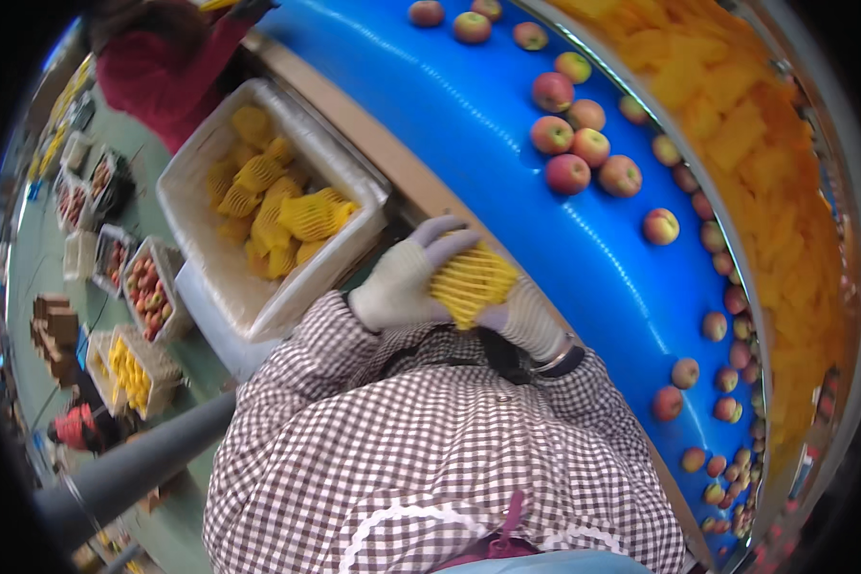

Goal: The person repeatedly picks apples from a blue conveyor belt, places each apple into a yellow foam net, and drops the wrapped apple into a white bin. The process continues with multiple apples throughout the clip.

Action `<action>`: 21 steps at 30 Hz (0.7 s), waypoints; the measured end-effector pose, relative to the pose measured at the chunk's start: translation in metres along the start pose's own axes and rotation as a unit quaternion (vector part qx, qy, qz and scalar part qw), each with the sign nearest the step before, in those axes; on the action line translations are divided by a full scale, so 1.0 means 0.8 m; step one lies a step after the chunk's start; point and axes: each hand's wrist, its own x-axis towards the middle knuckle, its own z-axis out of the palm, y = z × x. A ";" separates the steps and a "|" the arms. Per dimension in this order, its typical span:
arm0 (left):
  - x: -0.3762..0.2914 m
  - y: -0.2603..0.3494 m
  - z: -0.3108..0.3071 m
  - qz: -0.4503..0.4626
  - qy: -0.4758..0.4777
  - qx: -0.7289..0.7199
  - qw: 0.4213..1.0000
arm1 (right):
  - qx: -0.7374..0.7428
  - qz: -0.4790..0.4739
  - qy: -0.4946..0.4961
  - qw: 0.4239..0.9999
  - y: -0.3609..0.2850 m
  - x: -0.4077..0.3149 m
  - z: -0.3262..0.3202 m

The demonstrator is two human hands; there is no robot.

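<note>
Both my gloved hands close around one yellow foam fruit net (473, 282), stretched over something round that its mesh mostly hides. My left hand (416, 276) grips its left side, fingers over the top. From the lower right, my right hand (527, 319) holds the same net. They are in front of my checked smock, by the near edge of a blue conveyor belt (473, 165). To the left of my hands stands a lined crate (208, 237) with several yellow-netted fruits (312, 215) inside. Loose red and yellow apples (567, 174) lie on the belt.
A beige ledge (373, 136) runs between the crate and the belt. Beyond the belt lies a trough of orange-yellow pieces (739, 122). A person in a dark red top (158, 79) is at upper left. Crates of apples (149, 294) and a grey pipe (151, 445) are at left.
</note>
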 end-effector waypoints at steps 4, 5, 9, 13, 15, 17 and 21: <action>-0.005 -0.035 -0.046 -0.251 0.185 -0.188 0.931 | -0.029 0.046 0.001 0.999 -0.044 -0.027 -0.021; -0.017 -0.055 -0.067 -0.293 0.261 -0.178 0.903 | -0.080 -0.010 0.081 0.993 -0.055 -0.039 -0.030; -0.120 -0.167 -0.111 -0.498 0.284 0.177 0.800 | -0.159 -0.159 0.383 0.896 -0.111 -0.110 -0.127; -0.193 -0.238 -0.107 -0.589 0.096 0.255 0.761 | -0.242 -0.258 0.617 0.703 -0.167 -0.187 -0.261; -0.191 -0.242 -0.100 -0.571 0.091 0.272 0.769 | -0.352 -0.245 0.715 0.552 -0.190 -0.226 -0.324; -0.167 -0.228 -0.092 -0.526 0.154 0.337 0.765 | -0.532 -0.126 0.724 0.420 -0.204 -0.257 -0.368; -0.098 -0.178 -0.068 -0.280 0.261 0.251 0.889 | -0.630 0.101 0.664 0.391 -0.214 -0.287 -0.392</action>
